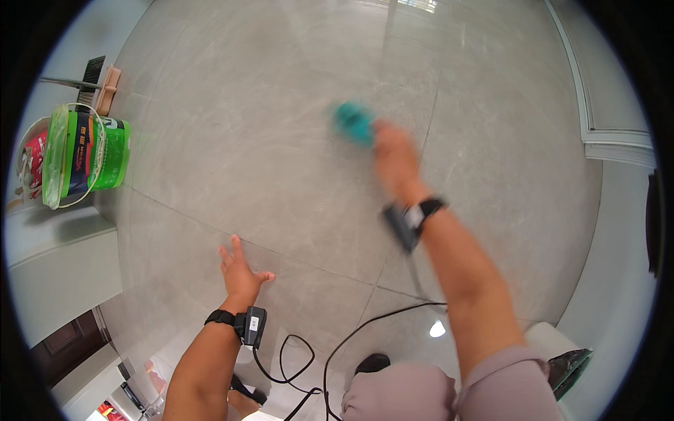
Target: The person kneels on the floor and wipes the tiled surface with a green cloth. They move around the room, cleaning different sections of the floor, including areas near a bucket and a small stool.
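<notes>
My right hand point(395, 160) is closed around a rounded teal object point(353, 123) over the grey tiled floor point(281, 140). Motion blurs both the hand and the object, so its exact kind does not show, nor whether it touches the tiles. Lower and to the left, my left hand point(240, 277) is held with fingers spread and nothing in it, at the floor near a tile joint. Each wrist wears a black strap with a small dark box, the left one point(251, 327) trailing a cable.
A green bucket point(112, 151) with a white handle stands at the left wall, beside a broom head point(107, 90). Black cable point(351, 333) loops across the floor near my knee point(397, 393). A white-framed door edge point(618, 137) lies at the right, and a dark bag point(567, 372) at lower right.
</notes>
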The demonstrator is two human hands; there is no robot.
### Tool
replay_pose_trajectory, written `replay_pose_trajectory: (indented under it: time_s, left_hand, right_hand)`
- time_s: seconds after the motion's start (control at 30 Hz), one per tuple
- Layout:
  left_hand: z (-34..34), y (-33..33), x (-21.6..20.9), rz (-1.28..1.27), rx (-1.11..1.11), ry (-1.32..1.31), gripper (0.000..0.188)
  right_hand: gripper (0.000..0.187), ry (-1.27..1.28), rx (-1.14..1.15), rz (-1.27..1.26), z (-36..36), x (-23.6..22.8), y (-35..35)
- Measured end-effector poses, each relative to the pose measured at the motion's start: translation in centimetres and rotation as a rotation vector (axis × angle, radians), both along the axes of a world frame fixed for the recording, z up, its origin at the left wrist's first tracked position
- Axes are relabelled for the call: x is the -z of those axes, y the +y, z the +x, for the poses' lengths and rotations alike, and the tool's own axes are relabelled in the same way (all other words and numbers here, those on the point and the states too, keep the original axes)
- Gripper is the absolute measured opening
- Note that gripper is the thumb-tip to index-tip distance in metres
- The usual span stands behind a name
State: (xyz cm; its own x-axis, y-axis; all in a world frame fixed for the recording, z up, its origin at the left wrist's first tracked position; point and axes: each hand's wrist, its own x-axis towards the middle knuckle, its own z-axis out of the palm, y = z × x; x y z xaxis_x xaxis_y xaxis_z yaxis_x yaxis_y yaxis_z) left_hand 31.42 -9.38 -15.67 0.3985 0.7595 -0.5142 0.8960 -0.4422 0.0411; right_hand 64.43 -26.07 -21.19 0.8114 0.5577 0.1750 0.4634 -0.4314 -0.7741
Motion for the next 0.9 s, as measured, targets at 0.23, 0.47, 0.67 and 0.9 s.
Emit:
replay_pose_trajectory:
  time_s: [0.23,0.47,0.67,0.9]
  left_hand:
    - [0.1,0.0,-0.4,-0.013,-0.045,0.038,0.123]
    - [0.1,0.3,-0.6,-0.066,-0.107,0.107,0.124]
    - [0.9,0.8,-1.8,-0.123,-0.163,0.135,0.121]
    - [-2.7,-0.3,-0.3,-0.132,-0.02,0.0,0.106]
  right_hand:
    - [0.028,0.083,-0.977,-0.074,-17.8,-2.3,-2.6]
    - [0.044,0.048,0.357,0.013,4.2,-0.3,-4.0]
    - [0.046,-0.187,0.426,-0.461,8.2,2.5,0.7]
    - [0.047,0.092,-0.137,-0.224,-7.5,-0.2,20.3]
